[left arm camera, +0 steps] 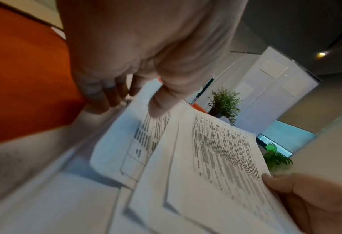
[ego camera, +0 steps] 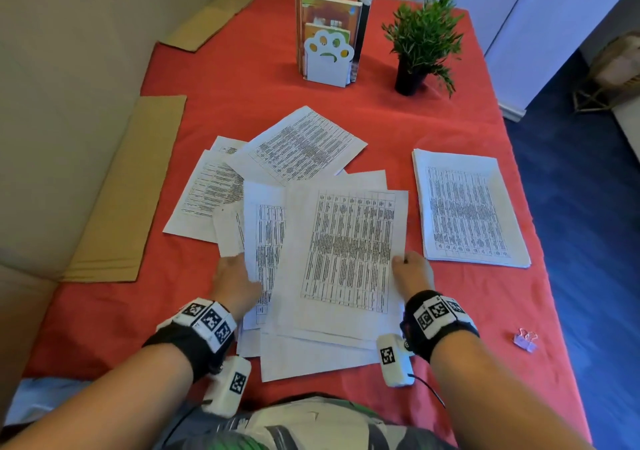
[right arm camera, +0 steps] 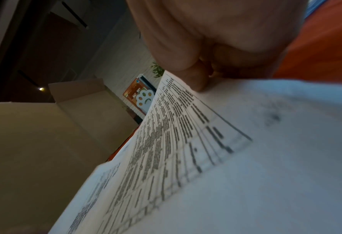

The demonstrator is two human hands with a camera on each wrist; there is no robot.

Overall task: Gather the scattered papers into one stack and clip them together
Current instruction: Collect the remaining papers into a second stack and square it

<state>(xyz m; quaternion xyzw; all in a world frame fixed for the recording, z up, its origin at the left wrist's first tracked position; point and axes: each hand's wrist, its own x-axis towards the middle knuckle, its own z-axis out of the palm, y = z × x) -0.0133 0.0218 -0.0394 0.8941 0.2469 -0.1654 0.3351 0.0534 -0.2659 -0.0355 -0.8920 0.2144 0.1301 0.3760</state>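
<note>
Both hands hold a loose bundle of printed papers over the red table.

Head view: left hand (ego camera: 235, 285) and right hand (ego camera: 412, 276) pinch the papers (ego camera: 346, 252) at their side edges; a neat stack (ego camera: 467, 210) lies right, the binder clip (ego camera: 525, 339) nearer. Left wrist: thumb (left arm camera: 166, 96) over a sheet, fingers beneath. Right wrist: thumb (right arm camera: 186, 69) presses the top page.

Both bare forearms reached forward from the body, each wrist wrapped in a black band carrying white tag-printed blocks. The left hand (ego camera: 235, 281) lay palm down, its thumb (left arm camera: 162, 101) pressing on a printed white paper sheet (ego camera: 263, 242) with fingers underneath. The right hand (ego camera: 414, 275) pinched the right edge of the top printed white sheet (ego camera: 346, 252) (thumb on top, fingers curled beneath).
</note>
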